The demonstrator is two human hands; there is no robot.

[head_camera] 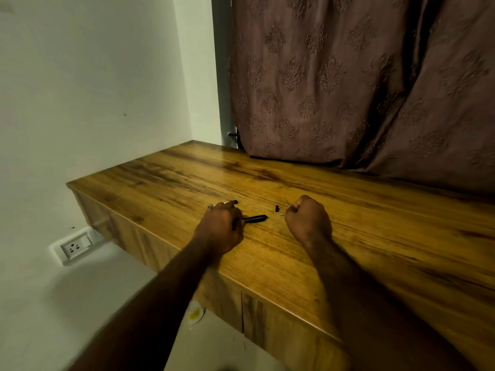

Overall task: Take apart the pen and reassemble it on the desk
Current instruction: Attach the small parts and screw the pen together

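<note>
My left hand rests on the wooden desk near its front edge. It is closed around a black pen barrel, whose end sticks out to the right. A second slim pen part with a dark tip shows just beyond my left fingers; I cannot tell whether it is held or lying on the desk. A small black piece and a tiny pale piece lie on the desk between my hands. My right hand is a closed fist beside them, and nothing is visible in it.
A patterned brown curtain hangs over the back of the desk. A white wall with a socket is on the left. A white and yellow object lies on the floor below the desk's front edge.
</note>
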